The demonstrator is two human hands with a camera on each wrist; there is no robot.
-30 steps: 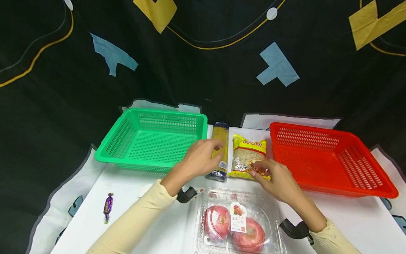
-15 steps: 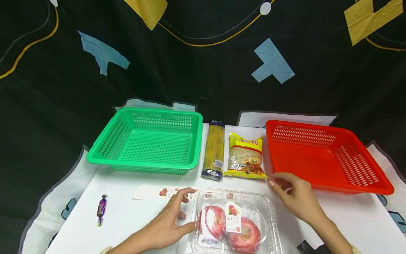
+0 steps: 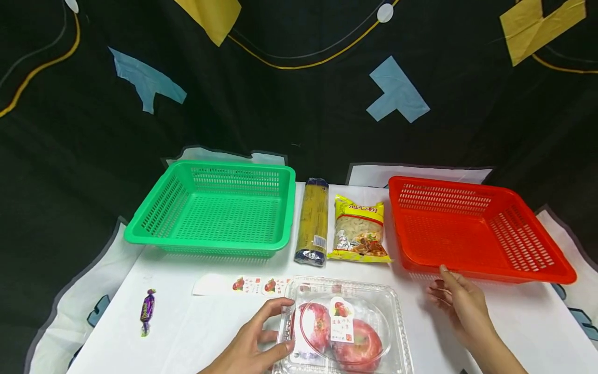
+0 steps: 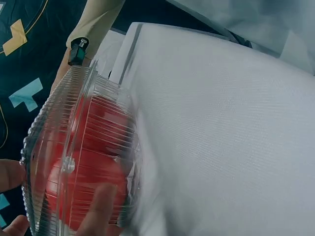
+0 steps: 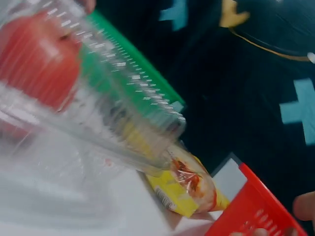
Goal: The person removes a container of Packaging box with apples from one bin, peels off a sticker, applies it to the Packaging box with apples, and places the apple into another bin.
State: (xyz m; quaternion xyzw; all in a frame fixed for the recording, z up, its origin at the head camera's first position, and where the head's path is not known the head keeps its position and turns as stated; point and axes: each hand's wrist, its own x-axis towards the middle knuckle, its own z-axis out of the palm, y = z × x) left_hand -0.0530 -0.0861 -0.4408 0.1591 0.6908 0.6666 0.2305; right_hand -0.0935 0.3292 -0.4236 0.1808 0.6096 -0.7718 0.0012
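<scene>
A clear plastic box [image 3: 392, 322] with two red apples [image 3: 357, 345] and a printed label lies at the front middle. My left hand [image 3: 254, 337] is at its left side, thumb and forefinger spread against the edge. In the left wrist view, the thumb [image 4: 101, 211] overlaps the box wall, with other fingertips near its rim. My right hand [image 3: 467, 306], fingers loosely bent, is just in front of the red basket [image 3: 448, 239], apart from the box. I see nothing in it. Whether it touches the basket is unclear.
A green basket [image 3: 229, 223] stands at the back left. Between the baskets lie a long pack of yellow noodles [image 3: 313, 218] and a yellow bag of pasta [image 3: 359, 228]. A purple-wrapped candy [image 3: 147, 311] is at left; a strip of apple labels [image 3: 252, 284] lies behind the box.
Both hands have drawn back from the noodle pack and the pasta bag. The left came down to the box's left side; the right moved right, to the red basket's front.
</scene>
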